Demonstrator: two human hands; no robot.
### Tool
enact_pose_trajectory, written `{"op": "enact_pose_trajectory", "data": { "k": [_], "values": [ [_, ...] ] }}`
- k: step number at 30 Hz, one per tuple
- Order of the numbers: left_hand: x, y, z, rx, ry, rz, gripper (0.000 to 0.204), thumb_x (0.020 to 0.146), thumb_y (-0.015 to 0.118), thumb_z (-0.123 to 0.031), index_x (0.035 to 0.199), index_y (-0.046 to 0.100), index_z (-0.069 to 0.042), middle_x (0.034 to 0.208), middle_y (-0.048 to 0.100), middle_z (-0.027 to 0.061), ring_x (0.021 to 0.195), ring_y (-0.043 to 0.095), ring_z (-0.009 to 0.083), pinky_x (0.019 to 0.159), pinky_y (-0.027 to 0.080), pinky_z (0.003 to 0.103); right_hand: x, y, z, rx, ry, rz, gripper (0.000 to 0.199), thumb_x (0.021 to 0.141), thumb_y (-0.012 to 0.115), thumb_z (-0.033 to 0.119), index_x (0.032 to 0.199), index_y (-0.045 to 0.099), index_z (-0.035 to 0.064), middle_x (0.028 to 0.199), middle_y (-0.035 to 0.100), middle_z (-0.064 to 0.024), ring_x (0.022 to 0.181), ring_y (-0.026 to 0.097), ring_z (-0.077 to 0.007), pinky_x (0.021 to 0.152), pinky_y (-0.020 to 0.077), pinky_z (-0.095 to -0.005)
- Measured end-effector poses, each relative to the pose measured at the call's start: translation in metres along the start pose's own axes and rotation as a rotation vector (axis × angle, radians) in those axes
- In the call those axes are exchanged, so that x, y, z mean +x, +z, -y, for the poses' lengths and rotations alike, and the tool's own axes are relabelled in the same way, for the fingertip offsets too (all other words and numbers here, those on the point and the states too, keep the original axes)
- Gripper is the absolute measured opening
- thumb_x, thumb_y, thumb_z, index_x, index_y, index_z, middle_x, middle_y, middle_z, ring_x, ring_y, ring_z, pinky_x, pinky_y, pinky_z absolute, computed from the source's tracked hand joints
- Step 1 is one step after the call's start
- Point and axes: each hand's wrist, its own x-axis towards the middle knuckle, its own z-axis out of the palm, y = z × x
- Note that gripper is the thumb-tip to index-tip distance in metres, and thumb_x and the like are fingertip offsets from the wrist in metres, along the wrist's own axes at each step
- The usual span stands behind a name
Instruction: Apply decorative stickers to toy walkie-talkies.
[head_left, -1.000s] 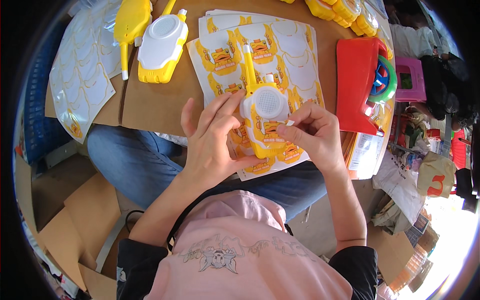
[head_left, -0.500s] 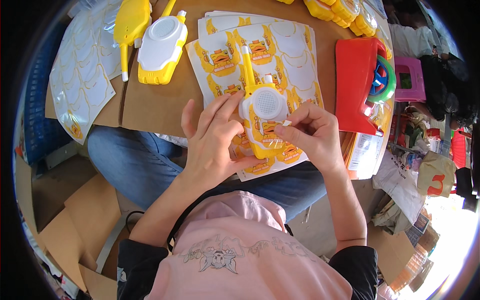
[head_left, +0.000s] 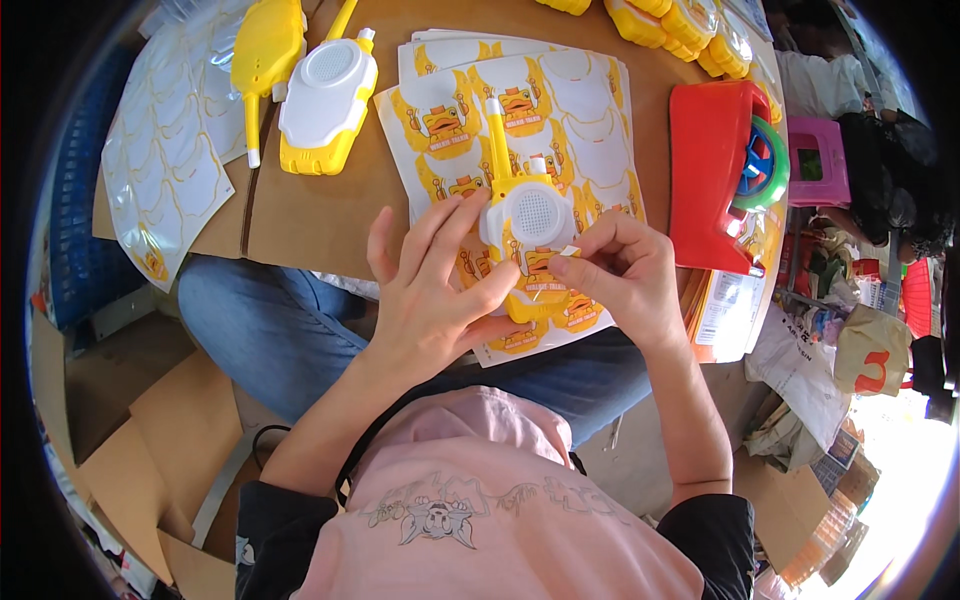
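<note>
A yellow and white toy walkie-talkie (head_left: 531, 213) lies face up on the sticker sheets (head_left: 590, 150), its antenna pointing away from me. A yellow sticker (head_left: 540, 268) with a cartoon duck lies over its lower front. My left hand (head_left: 425, 285) holds the toy's left side, thumb low down, index fingertip on the sticker and the other fingers raised near the antenna base. Between thumb and index finger, my right hand (head_left: 628, 275) pinches the sticker's right edge, where a small white piece shows. The toy's lower right side is partly hidden by that hand.
Two more toy walkie-talkies (head_left: 328, 105) (head_left: 265, 50) lie at the far left beside used sticker sheets (head_left: 165, 170). A red tape dispenser (head_left: 705, 170) with green tape stands at right. Several yellow toy parts (head_left: 690, 28) are piled at the far right of the cardboard-topped table (head_left: 300, 215).
My left index finger has come down onto the sticker's left part. The right hand keeps its pinch at the right edge, nearly in place. The view has shifted slightly.
</note>
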Motion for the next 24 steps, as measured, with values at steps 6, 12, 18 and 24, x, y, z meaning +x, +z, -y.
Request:
{"op": "enact_pose_trajectory", "data": {
  "k": [6, 12, 18, 24],
  "values": [
    [0.0, 0.0006, 0.0, -0.006, 0.011, -0.023, 0.053, 0.062, 0.076, -0.043, 0.109, 0.06, -0.025, 0.141, 0.047, 0.0164, 0.129, 0.043, 0.0301, 0.107, 0.015, 0.058, 0.0002, 0.0004, -0.0005, 0.007, -0.01, -0.001, 0.016, 0.079, 0.079, 0.007, 0.079, 0.063, 0.0022, 0.068, 0.059, 0.006, 0.057, 0.042, 0.0025, 0.051, 0.032, -0.0158],
    [0.0008, 0.0, -0.0003, -0.001, 0.005, -0.021, 0.053, 0.062, 0.077, -0.043, 0.109, 0.06, -0.024, 0.141, 0.047, 0.0159, 0.129, 0.043, 0.0294, 0.108, 0.013, 0.058, 0.0009, -0.0018, 0.0021, -0.022, 0.007, 0.013, 0.017, 0.078, 0.079, 0.005, 0.079, 0.062, 0.0023, 0.072, 0.061, 0.0032, 0.062, 0.05, 0.0005, 0.054, 0.0369, -0.0152],
    [0.0014, -0.0004, -0.0004, -0.001, 0.002, -0.02, 0.053, 0.061, 0.077, -0.043, 0.107, 0.06, -0.023, 0.14, 0.047, 0.0159, 0.129, 0.043, 0.0293, 0.108, 0.013, 0.058, 0.0014, -0.0019, 0.0036, -0.069, 0.018, 0.02, 0.018, 0.078, 0.078, 0.002, 0.08, 0.06, 0.0025, 0.076, 0.064, 0.0003, 0.066, 0.058, -0.0011, 0.058, 0.0417, -0.0144],
    [0.0015, 0.0001, -0.0004, -0.002, 0.006, -0.027, 0.053, 0.06, 0.077, -0.044, 0.107, 0.061, -0.023, 0.14, 0.048, 0.0162, 0.129, 0.043, 0.0297, 0.108, 0.013, 0.058, 0.0016, -0.0017, 0.004, -0.068, 0.011, 0.024, 0.018, 0.079, 0.078, 0.003, 0.08, 0.06, 0.0026, 0.075, 0.063, 0.0004, 0.066, 0.057, -0.0011, 0.058, 0.0417, -0.0146]
  ]
}}
